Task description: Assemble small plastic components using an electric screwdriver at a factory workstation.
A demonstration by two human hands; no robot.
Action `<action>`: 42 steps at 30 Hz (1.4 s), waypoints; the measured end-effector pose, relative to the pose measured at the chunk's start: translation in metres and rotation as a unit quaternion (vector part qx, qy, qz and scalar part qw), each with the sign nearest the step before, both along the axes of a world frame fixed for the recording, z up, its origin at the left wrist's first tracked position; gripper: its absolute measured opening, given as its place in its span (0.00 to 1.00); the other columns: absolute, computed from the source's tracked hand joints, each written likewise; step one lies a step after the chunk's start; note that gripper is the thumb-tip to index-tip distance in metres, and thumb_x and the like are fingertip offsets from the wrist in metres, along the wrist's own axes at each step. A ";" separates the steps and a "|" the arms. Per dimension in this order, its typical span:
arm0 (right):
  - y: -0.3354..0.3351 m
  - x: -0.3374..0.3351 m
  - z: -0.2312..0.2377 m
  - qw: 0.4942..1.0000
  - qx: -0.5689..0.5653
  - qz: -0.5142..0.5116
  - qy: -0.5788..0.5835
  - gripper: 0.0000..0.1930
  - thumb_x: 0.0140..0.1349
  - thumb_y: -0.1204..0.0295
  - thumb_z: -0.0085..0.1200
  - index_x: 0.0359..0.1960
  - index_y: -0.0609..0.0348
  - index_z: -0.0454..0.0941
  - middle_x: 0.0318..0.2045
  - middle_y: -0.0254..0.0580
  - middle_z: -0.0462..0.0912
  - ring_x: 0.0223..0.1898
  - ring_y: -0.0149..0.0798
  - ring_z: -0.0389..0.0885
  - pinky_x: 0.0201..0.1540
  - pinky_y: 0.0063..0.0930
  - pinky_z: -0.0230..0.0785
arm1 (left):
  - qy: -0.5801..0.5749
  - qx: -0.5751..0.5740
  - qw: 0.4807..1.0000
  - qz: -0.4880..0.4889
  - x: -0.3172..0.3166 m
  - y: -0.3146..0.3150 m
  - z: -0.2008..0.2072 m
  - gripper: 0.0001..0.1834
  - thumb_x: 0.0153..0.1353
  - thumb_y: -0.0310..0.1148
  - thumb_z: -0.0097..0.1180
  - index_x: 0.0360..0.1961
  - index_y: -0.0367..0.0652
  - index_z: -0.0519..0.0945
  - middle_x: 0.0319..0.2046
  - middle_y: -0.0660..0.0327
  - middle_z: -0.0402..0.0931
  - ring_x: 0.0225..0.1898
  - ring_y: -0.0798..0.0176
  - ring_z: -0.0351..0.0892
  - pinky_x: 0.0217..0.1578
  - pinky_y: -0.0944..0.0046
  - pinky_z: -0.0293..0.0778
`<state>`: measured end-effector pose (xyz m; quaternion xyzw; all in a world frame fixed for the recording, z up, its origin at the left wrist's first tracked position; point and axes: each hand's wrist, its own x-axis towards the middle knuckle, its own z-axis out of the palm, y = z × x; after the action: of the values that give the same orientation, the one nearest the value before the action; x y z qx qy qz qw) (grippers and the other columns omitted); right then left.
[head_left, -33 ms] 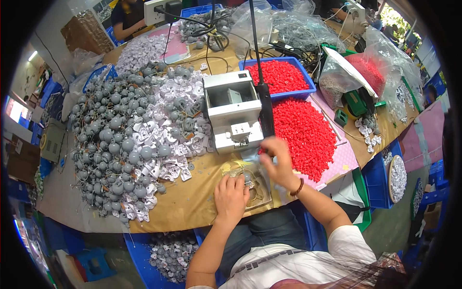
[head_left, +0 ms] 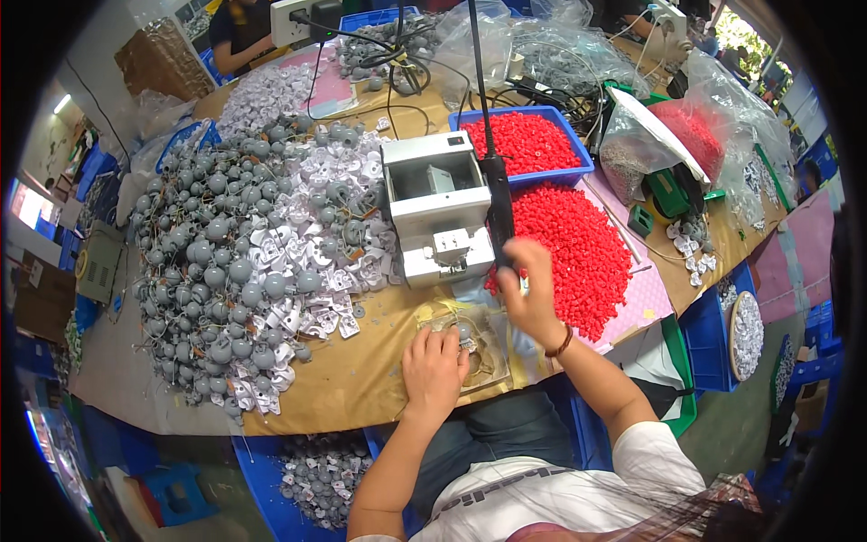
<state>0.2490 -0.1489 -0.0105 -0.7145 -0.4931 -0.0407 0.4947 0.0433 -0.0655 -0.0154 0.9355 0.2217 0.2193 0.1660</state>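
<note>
My left hand point(head_left: 435, 366) rests on a clear, flat fixture point(head_left: 492, 372) at the table's near edge. Its fingers are bent down and closed over a small part whose kind they hide. A grey rounded piece point(head_left: 465, 331) shows just beyond the fingertips. My right hand point(head_left: 535, 298) is raised at the near left edge of a heap of red small plastic parts point(head_left: 578, 257), its thumb apart from the fingers. A pale spot shows by the palm, too small to name. Close to its fingertips is an upright black rod-shaped tool point(head_left: 499, 212), beside a white metal machine point(head_left: 435, 217).
Grey ball-shaped parts with wires point(head_left: 212, 262) and white plastic pieces point(head_left: 271, 244) cover the table's left side. A blue tray point(head_left: 587, 168) of red parts stands behind the red heap. Black cables point(head_left: 411, 77) and plastic bags lie at the back. A blue bin point(head_left: 262, 470) is below.
My right hand has shifted a little to the right and slightly up, away from the machine's near corner. My left hand stays where it was on the fixture.
</note>
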 end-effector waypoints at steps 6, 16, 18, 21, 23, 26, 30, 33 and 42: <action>0.048 0.052 -0.013 0.977 0.000 -0.076 0.197 0.31 0.67 0.74 0.59 0.70 0.66 0.63 0.49 0.55 0.82 0.50 0.52 0.82 0.55 0.41 0.73 | -0.014 0.008 1.000 0.003 0.006 -0.004 -0.003 0.23 0.53 0.33 0.69 0.51 0.43 0.80 0.43 0.55 0.79 0.56 0.46 0.77 0.55 0.48 0.72; 0.039 0.012 0.120 0.907 0.308 0.150 0.244 0.38 0.59 0.89 0.62 0.69 0.61 0.57 0.38 0.37 0.81 0.40 0.28 0.81 0.46 0.27 0.76 | -0.029 -0.023 0.999 0.006 0.003 -0.003 -0.007 0.22 0.53 0.31 0.68 0.50 0.39 0.80 0.47 0.47 0.78 0.54 0.41 0.77 0.55 0.45 0.72; 0.048 0.007 0.115 0.909 0.264 0.153 0.285 0.35 0.60 0.88 0.62 0.67 0.63 0.60 0.34 0.34 0.81 0.36 0.27 0.81 0.42 0.25 0.75 | -0.038 -0.030 0.999 0.002 0.005 -0.002 -0.006 0.22 0.53 0.31 0.68 0.49 0.39 0.81 0.47 0.46 0.78 0.54 0.40 0.76 0.54 0.44 0.73; 0.066 0.003 0.112 0.910 0.234 0.181 0.291 0.30 0.60 0.86 0.64 0.63 0.65 0.66 0.32 0.32 0.81 0.32 0.24 0.80 0.36 0.22 0.73 | -0.039 -0.042 0.998 0.001 0.005 -0.003 -0.005 0.21 0.52 0.31 0.68 0.48 0.38 0.81 0.47 0.46 0.78 0.53 0.40 0.76 0.53 0.44 0.73; 0.080 0.002 0.119 0.925 0.216 0.158 0.269 0.25 0.59 0.85 0.66 0.57 0.64 0.70 0.32 0.31 0.81 0.32 0.24 0.79 0.36 0.22 0.74 | -0.043 -0.041 0.998 0.000 0.006 -0.001 -0.005 0.21 0.52 0.32 0.68 0.48 0.38 0.81 0.46 0.47 0.79 0.52 0.41 0.77 0.52 0.45 0.73; 0.103 0.007 0.113 0.926 0.192 0.148 0.290 0.28 0.61 0.87 0.61 0.63 0.65 0.66 0.30 0.35 0.81 0.30 0.29 0.82 0.36 0.25 0.75 | -0.039 -0.034 0.999 0.007 0.007 -0.001 -0.004 0.20 0.53 0.33 0.68 0.48 0.39 0.82 0.43 0.49 0.79 0.49 0.42 0.77 0.50 0.46 0.74; 0.123 0.008 0.108 0.921 0.192 0.135 0.309 0.22 0.60 0.81 0.65 0.54 0.62 0.71 0.32 0.30 0.80 0.33 0.25 0.79 0.38 0.24 0.74 | -0.033 -0.013 0.999 0.015 0.004 -0.002 -0.002 0.20 0.53 0.35 0.68 0.47 0.41 0.82 0.41 0.53 0.79 0.46 0.45 0.77 0.47 0.48 0.73; 0.124 0.010 0.104 0.932 0.134 0.142 0.304 0.23 0.57 0.76 0.69 0.53 0.60 0.74 0.33 0.29 0.79 0.34 0.23 0.77 0.40 0.24 0.72 | -0.014 -0.029 0.999 0.018 0.002 -0.005 0.003 0.20 0.54 0.36 0.69 0.48 0.42 0.83 0.40 0.54 0.79 0.45 0.47 0.77 0.45 0.48 0.72; 0.058 -0.039 0.106 0.917 0.044 0.164 0.362 0.31 0.57 0.83 0.63 0.64 0.66 0.67 0.29 0.33 0.81 0.29 0.28 0.82 0.35 0.27 0.76 | -0.025 -0.067 0.997 0.021 0.002 -0.001 -0.004 0.19 0.56 0.35 0.67 0.47 0.42 0.81 0.38 0.52 0.80 0.35 0.42 0.80 0.36 0.45 0.72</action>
<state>0.2099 -0.0910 0.0951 -0.5669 -0.3884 0.2807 0.6700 0.0454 -0.0664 -0.0195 0.9120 0.2508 0.2304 0.2288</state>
